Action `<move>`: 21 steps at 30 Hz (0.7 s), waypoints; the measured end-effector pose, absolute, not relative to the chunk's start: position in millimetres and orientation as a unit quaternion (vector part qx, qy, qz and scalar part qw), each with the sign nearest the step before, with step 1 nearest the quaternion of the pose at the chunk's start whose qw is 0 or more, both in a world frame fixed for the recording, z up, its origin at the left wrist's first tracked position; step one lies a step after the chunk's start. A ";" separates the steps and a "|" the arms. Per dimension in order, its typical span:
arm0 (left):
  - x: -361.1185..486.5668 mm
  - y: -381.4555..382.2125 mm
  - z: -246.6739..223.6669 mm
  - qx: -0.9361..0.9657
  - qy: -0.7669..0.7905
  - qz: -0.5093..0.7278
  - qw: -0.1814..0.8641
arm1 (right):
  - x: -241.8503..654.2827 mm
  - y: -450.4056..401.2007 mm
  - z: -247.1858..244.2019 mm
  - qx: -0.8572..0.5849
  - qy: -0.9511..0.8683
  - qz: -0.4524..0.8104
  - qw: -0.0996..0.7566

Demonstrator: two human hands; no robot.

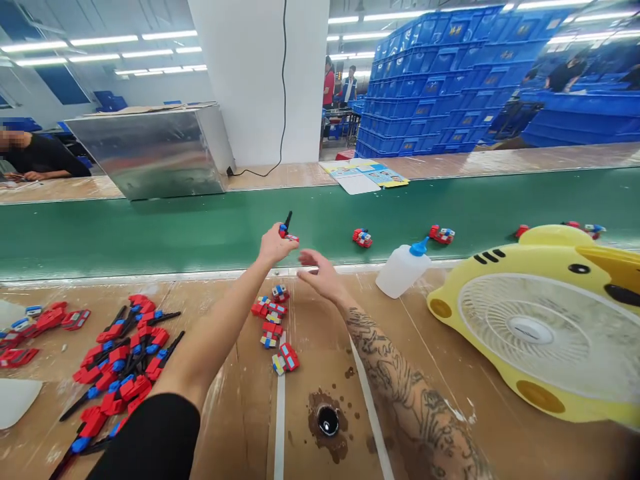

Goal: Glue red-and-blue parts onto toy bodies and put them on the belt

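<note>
Over the near edge of the green belt, my left hand (274, 245) is closed round a small toy piece (284, 231) in red and blue with a black rod pointing up. My right hand (323, 277) is just to the right, its fingers apart and slightly curled, with nothing visible in it. Below the hands, several red toy pieces (273, 320) with blue and white parts lie on the brown worktable (250, 413). To the left is a heap of red and blue pieces with black rods (125, 360). More red pieces (50, 320) lie at the far left.
A white squeeze bottle (400, 272) with a blue nozzle and a yellow animal-shaped fan (450, 280) stand on the right. A small cup of dark liquid (329, 421) sits in front. Red toys (362, 237) rest on the green belt (200, 233). Blue crates (415, 107) are stacked behind.
</note>
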State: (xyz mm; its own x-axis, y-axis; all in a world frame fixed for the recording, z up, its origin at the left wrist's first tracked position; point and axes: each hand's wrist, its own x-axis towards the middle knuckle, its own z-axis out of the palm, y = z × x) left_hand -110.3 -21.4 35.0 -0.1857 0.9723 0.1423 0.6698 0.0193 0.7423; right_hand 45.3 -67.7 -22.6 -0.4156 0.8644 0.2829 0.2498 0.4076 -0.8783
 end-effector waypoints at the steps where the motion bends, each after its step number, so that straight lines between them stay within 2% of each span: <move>1: -114.5 -4.7 31.2 0.615 0.696 0.306 0.207 | 42.9 -60.4 -29.5 -0.347 -0.763 0.417 0.351; 5: -113.9 45.3 9.4 0.647 0.723 0.114 0.214 | 23.5 -50.0 -49.8 -0.259 -0.816 0.445 0.263; 9: -102.8 65.0 -7.8 0.655 0.722 0.011 0.223 | 20.9 -55.1 -54.1 -0.267 -0.814 0.446 0.258; 16: -104.8 25.6 -2.6 0.660 0.723 0.057 0.196 | 118.1 -127.0 -62.6 -0.376 -0.682 0.519 0.354; 21: -193.6 -59.7 23.9 0.666 0.727 0.083 0.143 | 184.0 -164.7 -75.9 -0.474 -0.587 0.530 0.388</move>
